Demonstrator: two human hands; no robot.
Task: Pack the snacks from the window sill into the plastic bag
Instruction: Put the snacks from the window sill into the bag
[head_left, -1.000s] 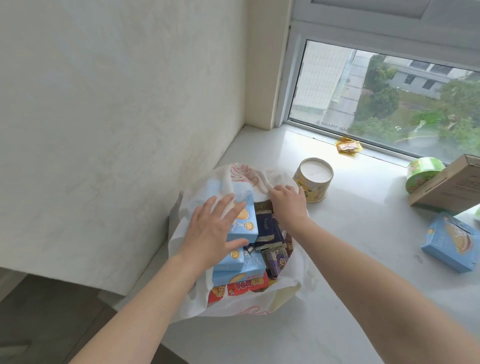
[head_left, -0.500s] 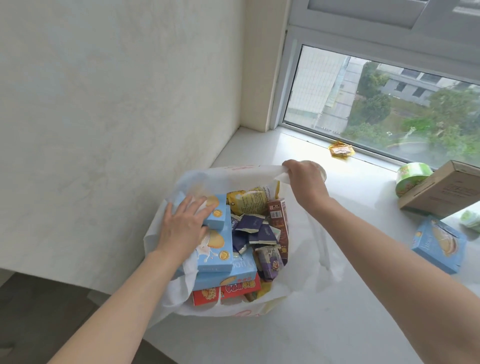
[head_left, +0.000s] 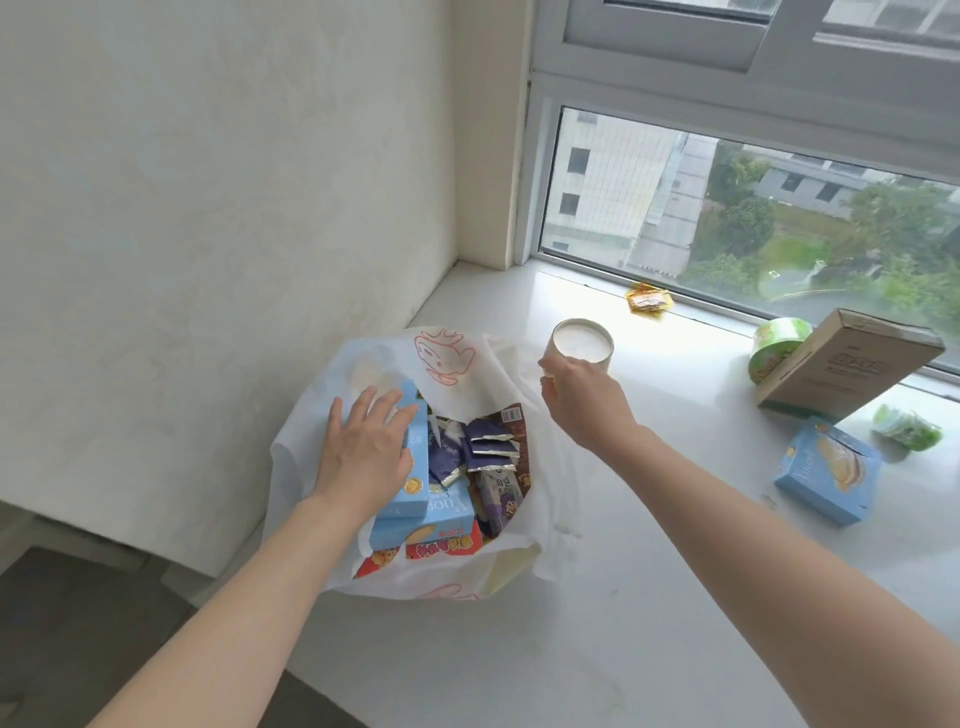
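The left hand (head_left: 363, 457) lies flat with straight fingers spread, pressing on a light blue box (head_left: 413, 467) that stands on edge at the left side of the plastic bag (head_left: 447, 358). Under and beside that hand the bag is full: another blue box (head_left: 431, 519) lies below the first, a red packet (head_left: 441, 545) shows at the near rim, and dark purple sachets (head_left: 485, 441) and a brown packet (head_left: 517, 426) fill the side toward the right hand.

The right hand (head_left: 587, 400) hangs over the bag's far right rim with fingers curled; whether it pinches the bag's edge or touches the round can (head_left: 583, 344) just beyond it, I cannot tell. The can stands upright on the window sill (head_left: 623, 597), close to the bag.

Farther right of that hand, a small yellow packet (head_left: 648, 300) lies against the window frame. Well to the right sit a green cup (head_left: 774, 345), a tilted brown cardboard box (head_left: 852, 364), a green wrapped snack (head_left: 906, 427) and a blue biscuit box (head_left: 826, 470), all on the sill.
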